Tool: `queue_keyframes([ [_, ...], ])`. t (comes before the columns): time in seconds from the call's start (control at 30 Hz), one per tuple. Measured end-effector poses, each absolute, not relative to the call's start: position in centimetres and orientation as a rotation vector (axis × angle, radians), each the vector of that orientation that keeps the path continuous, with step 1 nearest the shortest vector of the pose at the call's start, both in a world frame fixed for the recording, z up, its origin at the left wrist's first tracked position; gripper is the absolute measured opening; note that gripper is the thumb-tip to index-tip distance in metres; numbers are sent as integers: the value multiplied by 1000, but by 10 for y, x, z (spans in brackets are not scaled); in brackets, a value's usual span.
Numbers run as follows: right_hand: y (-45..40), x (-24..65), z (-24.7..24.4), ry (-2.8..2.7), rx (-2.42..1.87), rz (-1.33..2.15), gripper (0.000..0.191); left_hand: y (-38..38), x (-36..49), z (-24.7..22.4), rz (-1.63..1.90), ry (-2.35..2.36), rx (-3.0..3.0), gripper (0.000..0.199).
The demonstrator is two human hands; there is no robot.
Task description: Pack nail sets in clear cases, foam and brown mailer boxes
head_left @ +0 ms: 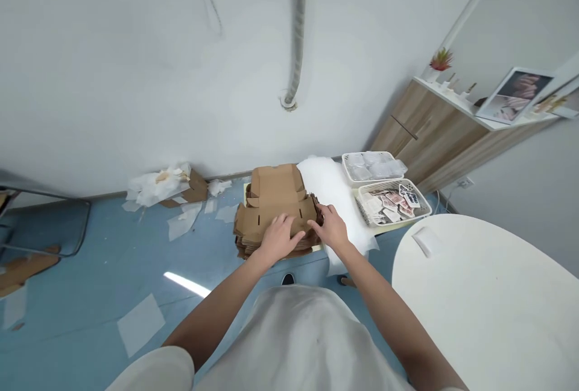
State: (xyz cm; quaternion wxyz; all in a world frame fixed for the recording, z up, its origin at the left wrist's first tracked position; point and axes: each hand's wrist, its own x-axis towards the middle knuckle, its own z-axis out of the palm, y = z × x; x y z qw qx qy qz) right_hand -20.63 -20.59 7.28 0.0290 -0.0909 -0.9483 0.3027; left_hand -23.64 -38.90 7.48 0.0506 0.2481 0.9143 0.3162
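Ahead, your left hand [278, 238] and right hand [332, 228] rest open on stacked cardboard [275, 188] at twelve. Blue floor [113, 258]; two baskets [414, 216] at one.

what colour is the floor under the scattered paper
The floor is blue, showing best in the lower left of the head view.

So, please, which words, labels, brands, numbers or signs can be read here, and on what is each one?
None can be read.
Cards in the front basket: printed, but too small and blurred.
Picture: any text is too small.
Cardboard: no print shows.
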Motion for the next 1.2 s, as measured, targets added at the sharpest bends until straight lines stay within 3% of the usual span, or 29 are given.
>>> queue_keyframes([
  [0.2,-236,-234,80,-3097,-273,477,22,-412,-245,61,816,2690,635,55],
  [0.33,-241,-239,90,-3081,-303,352,16,-420,-249,60,743,2663,691,55],
  [0.43,-238,-239,96,-3074,-436,362,17,-423,-250,63,633,2678,822,44],
  [0.67,-220,-232,92,-3002,-707,703,27,-422,-256,69,520,2701,1083,38],
  [0.73,-221,-225,94,-2927,-654,731,29,-420,-258,69,453,2706,1096,34],
  [0.87,-241,-205,102,-2778,-374,428,27,-418,-259,70,360,2705,1096,25],
  [1.0,-264,-189,96,-2999,36,380,19,-421,-258,76,361,2762,1047,25],
  [1.1,-267,-187,84,-3118,33,454,18,-424,-257,85,448,2864,1067,22],
  [1.2,-255,-189,81,-3081,-107,757,23,-427,-255,93,579,2977,1163,20],
])
